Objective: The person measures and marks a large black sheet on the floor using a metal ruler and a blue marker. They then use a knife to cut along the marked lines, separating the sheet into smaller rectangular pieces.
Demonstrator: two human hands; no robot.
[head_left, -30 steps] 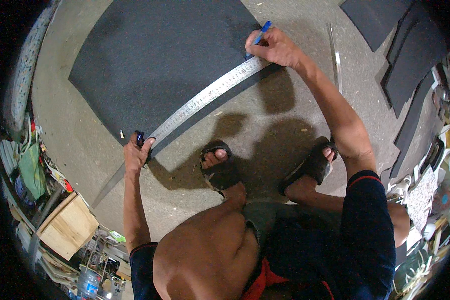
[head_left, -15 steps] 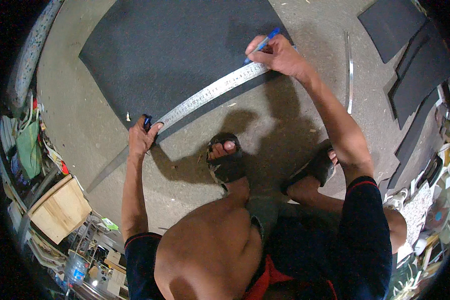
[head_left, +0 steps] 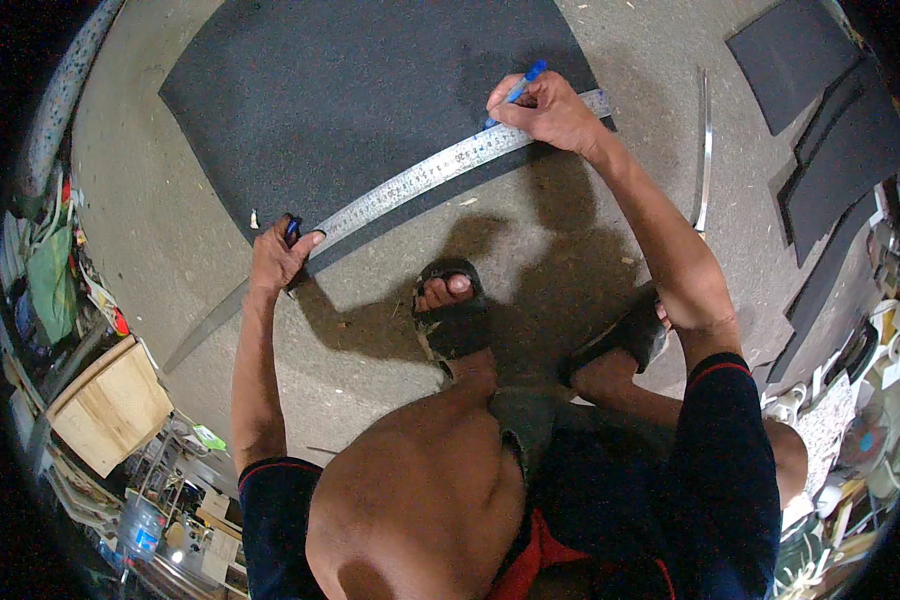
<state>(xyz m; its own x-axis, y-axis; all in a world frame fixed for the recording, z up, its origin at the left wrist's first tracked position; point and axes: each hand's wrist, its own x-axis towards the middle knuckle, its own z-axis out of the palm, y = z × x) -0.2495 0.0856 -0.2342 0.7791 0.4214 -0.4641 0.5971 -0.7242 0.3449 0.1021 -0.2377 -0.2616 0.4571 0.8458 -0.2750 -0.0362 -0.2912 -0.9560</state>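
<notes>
A long metal ruler (head_left: 415, 180) lies slanted across the near part of a dark grey sheet (head_left: 370, 90) on the floor. My left hand (head_left: 283, 258) is closed at the ruler's left part, thumb pressing on its face. A small dark blue thing (head_left: 293, 230) sits among those fingers, too hidden to name. Past this hand a grey tapering strip (head_left: 205, 325) runs on over the floor, seemingly the same ruler. Near the sheet's right edge, my right hand (head_left: 550, 112) grips a blue pen (head_left: 518, 88), its tip at the ruler's far edge.
Right of the sheet, a thin metal strip (head_left: 705, 150) lies on the concrete floor. Several dark cut pieces (head_left: 850, 140) overlap farther right. My sandalled feet (head_left: 455, 310) stand close to the sheet's near edge. At left is a wooden board (head_left: 110, 405) beside clutter.
The pen and my right hand have moved slightly left along the ruler, and more of the ruler's right end shows. My left hand still presses the ruler.
</notes>
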